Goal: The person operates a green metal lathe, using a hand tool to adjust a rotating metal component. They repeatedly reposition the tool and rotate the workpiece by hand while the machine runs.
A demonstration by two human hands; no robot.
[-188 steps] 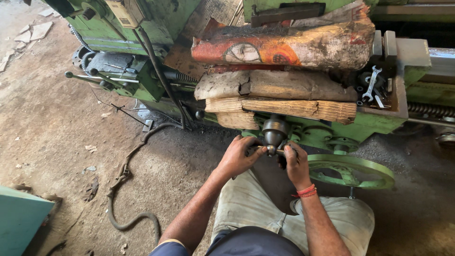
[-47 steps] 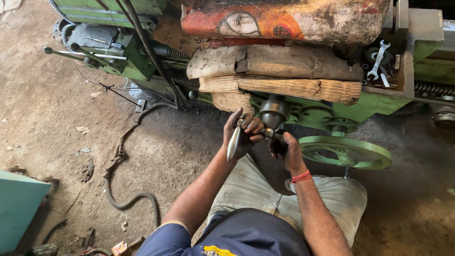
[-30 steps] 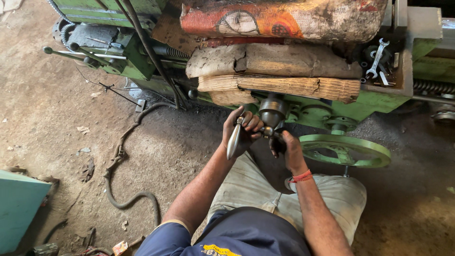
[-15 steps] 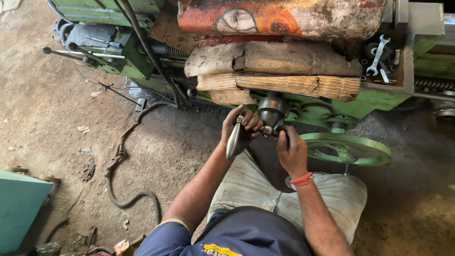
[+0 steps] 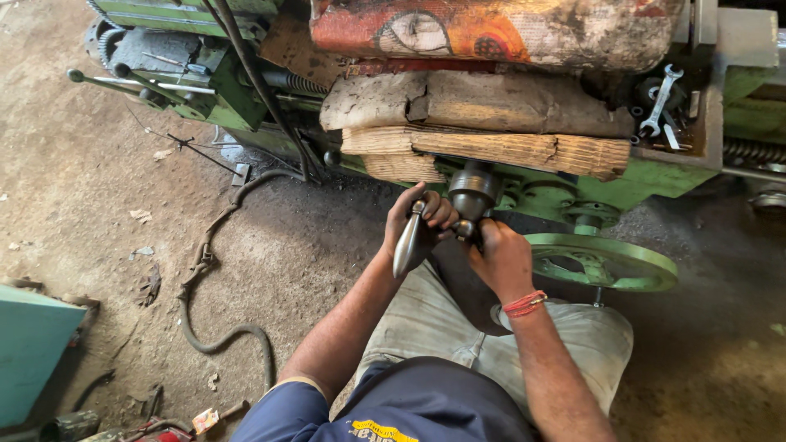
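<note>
The left hand (image 5: 417, 221) is closed around the upper end of a smooth, tapered metal handle (image 5: 405, 244), whose rounded tip points down and toward the person; the right hand (image 5: 498, 255) is curled around a small part just beside it, but the fingers hide what they hold, so I cannot tell whether they clamp it. Both hands meet directly below a dark cylindrical metal hub (image 5: 473, 188) that juts from the front of the big green machine (image 5: 655, 176), with the handle sitting to the left of the hub and touching the left palm. Across the machine's top lies a worn painted cushion (image 5: 499, 33), with a grey slab and a stack of frayed board (image 5: 491, 151) beneath it. A green handwheel (image 5: 606, 262) lies flat just right of the right hand. A hose (image 5: 221, 336) snakes over the dirt floor to the left. Spanners (image 5: 661, 100) rest in a tray at the upper right. A red thread band (image 5: 524, 304) circles the right wrist.
</note>
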